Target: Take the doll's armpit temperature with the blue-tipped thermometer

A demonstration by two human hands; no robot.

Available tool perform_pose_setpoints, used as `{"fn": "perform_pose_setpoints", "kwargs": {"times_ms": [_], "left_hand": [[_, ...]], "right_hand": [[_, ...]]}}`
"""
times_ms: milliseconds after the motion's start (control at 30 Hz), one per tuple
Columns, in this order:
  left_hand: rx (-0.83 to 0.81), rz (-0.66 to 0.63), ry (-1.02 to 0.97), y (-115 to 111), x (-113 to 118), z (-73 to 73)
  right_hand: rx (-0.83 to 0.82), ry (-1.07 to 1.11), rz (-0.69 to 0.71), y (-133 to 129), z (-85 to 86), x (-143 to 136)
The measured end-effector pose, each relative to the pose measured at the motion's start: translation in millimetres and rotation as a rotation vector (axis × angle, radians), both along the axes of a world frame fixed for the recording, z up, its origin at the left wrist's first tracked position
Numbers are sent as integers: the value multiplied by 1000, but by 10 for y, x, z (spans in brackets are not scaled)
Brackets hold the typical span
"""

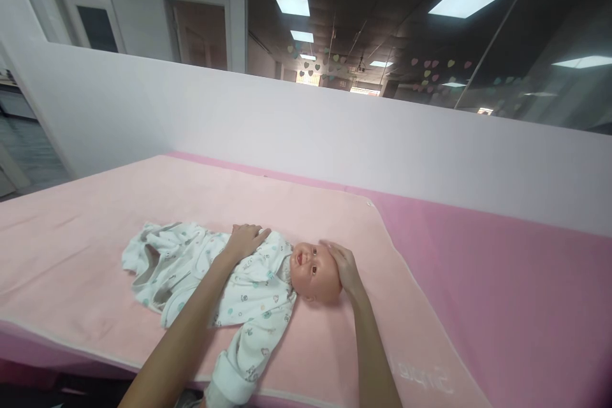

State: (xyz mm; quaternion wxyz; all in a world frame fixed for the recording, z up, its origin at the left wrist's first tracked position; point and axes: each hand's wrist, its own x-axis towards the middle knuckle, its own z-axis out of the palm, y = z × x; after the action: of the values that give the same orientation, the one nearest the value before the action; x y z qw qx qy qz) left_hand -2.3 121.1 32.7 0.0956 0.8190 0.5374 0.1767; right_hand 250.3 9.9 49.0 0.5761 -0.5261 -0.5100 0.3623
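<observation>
A baby doll [306, 277] lies on its back on a light pink mat [109, 191], its head toward the right. It is dressed in a white printed baby outfit [255, 290], whose lower part lies loose and rumpled at the left. One sleeve [239, 363] stretches down toward the mat's near edge. Flat across the doll's chest rests my left hand [245, 242], fingers extended. My right hand [345, 266] lies against the crown of the doll's bare head, its fingers stretched along the top. The doll's far arm is hidden behind my left hand.
Beneath the mat is a darker pink surface [526, 287], showing at the right. A low white partition [335, 134] runs behind it, with a large glass window [382, 25] above. Two doors stand at the back left.
</observation>
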Motion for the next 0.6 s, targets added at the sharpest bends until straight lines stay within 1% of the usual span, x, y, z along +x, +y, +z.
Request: {"fn": "perform_pose_setpoints", "kwargs": {"times_ms": [67, 167, 233, 333, 367, 400, 500, 533, 600], "left_hand": [[-6, 6, -16, 8, 0, -8], [-4, 8, -26, 25, -4, -22], [-1, 2, -23, 35, -8, -28], [1, -6, -10, 46, -8, -31], [-1, -3, -6, 48, -3, -30], [-2, 5, -1, 50, 5, -26], [10, 61, -3, 34, 42, 21], [29, 84, -15, 12, 55, 56], [95, 109, -63, -77, 74, 157]], "right_hand": [[-35, 16, 71, 7, -9, 11], [-34, 11, 74, 19, -24, 27], [2, -10, 26, 25, -30, 33], [84, -65, -124, 33, -37, 41], [91, -74, -141, 35, -41, 43], [80, -70, -127, 37, -46, 44], [2, -14, 10, 42, -62, 43], [-12, 4, 40, 43, -66, 42], [-13, 30, 45, 45, -65, 40]]}}
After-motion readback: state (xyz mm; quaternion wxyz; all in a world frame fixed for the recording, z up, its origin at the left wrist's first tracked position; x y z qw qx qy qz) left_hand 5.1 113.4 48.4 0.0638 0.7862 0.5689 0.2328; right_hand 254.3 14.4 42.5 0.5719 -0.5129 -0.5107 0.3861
